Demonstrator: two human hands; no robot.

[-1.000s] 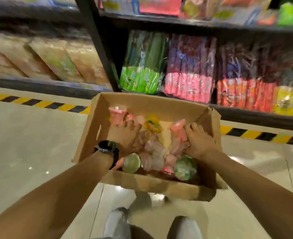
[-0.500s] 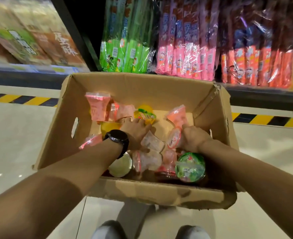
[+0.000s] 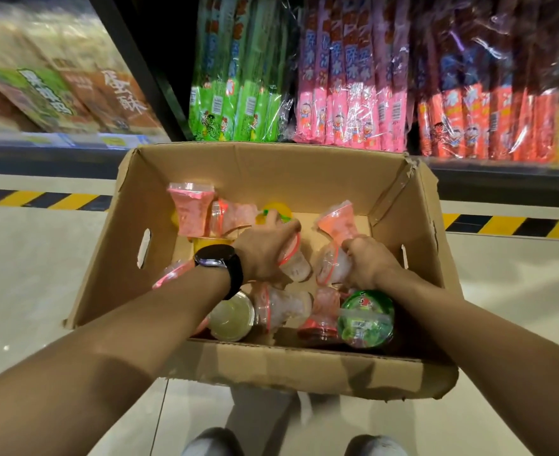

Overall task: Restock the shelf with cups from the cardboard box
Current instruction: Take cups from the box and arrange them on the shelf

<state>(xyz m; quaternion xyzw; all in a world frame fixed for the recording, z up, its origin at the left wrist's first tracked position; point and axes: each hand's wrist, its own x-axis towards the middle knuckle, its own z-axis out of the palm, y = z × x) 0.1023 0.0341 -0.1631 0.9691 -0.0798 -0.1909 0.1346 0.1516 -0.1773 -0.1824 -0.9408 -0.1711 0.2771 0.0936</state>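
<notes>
While both hands work inside cardboard box (image 3: 271, 166), I read step as pick-up: left hand (image 3: 265, 255) curls round pale cup (image 3: 297, 267), right hand (image 3: 367, 264) grips clear cup (image 3: 332, 269) nearer right wall. Next: lift both clear, reach shelf (image 3: 501, 179) (stick packs (image 3: 347, 103) crowd its front). Green-lidded cup (image 3: 367, 319) beside right wrist may snag.

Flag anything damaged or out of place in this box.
The cardboard box has a near wall creased and ragged along its lower edge, and its far right corner is split. The cups lie jumbled, several on their sides. No spill shows.
</notes>
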